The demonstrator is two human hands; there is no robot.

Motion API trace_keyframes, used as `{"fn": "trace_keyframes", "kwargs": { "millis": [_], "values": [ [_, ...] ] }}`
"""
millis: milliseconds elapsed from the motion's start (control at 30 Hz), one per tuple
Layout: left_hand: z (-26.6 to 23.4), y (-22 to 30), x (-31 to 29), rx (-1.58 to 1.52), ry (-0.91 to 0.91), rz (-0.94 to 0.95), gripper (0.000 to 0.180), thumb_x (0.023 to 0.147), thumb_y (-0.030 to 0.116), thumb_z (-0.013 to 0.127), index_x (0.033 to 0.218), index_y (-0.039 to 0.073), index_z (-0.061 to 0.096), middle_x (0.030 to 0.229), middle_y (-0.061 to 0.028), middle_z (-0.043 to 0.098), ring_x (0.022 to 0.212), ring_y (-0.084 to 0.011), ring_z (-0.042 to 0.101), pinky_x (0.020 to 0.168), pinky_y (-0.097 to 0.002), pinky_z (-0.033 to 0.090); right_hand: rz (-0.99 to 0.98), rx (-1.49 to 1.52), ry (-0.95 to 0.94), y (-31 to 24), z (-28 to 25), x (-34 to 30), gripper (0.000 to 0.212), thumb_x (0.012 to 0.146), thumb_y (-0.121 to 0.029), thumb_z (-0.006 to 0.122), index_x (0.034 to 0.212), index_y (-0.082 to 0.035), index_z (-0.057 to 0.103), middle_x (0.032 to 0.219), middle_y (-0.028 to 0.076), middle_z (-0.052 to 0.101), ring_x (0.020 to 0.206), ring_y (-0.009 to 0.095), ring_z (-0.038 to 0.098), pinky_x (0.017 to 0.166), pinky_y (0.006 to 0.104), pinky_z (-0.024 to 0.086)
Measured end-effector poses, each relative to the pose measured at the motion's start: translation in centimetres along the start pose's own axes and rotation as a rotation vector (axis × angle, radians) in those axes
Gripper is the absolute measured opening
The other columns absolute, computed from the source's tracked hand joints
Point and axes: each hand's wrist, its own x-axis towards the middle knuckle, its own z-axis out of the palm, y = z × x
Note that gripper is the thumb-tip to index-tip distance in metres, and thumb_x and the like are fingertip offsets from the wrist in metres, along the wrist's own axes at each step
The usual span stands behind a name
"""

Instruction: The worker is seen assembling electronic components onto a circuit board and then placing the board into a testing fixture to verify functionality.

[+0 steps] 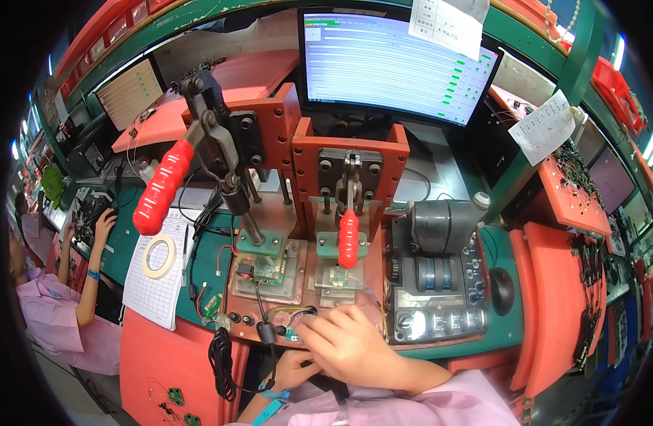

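My right hand reaches over the front edge of a red test fixture, its fingers curled and closed. At its fingertips is a small green circuit board with coloured wires behind it; whether the fingers grip the board is hidden. Just below, my left hand is curled, partly covered by the right, and what it holds cannot be made out. On the fixture, a toggle clamp with a red handle stands over a green board. A second clamp's red handle hangs down over another board.
A grey-black device with knobs stands right of the fixture, beside a black mouse. Left lie a tape roll on paper sheets and a coiled black cable. A monitor is behind. A co-worker sits left.
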Motion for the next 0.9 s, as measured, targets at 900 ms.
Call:
{"fn": "trace_keyframes", "kwargs": {
  "millis": [900],
  "values": [
    [-0.1, 0.6, 0.0, 0.031, -0.022, -0.031, 0.014, 0.083, 0.01, 0.065, 0.088, -0.002, 0.07, 0.077, -0.008, 0.07, 0.068, -0.0155, 0.062, 0.06, -0.0235, 0.048, 0.025, 0.009, 0.053, 0.0, 0.2, 0.5, 0.035, 0.074, -0.007, 0.064, 0.108, -0.002, 0.061, 0.107, 0.009, 0.06, 0.083, 0.02, 0.052, 0.084, 0.033, 0.04]
  ]
}}
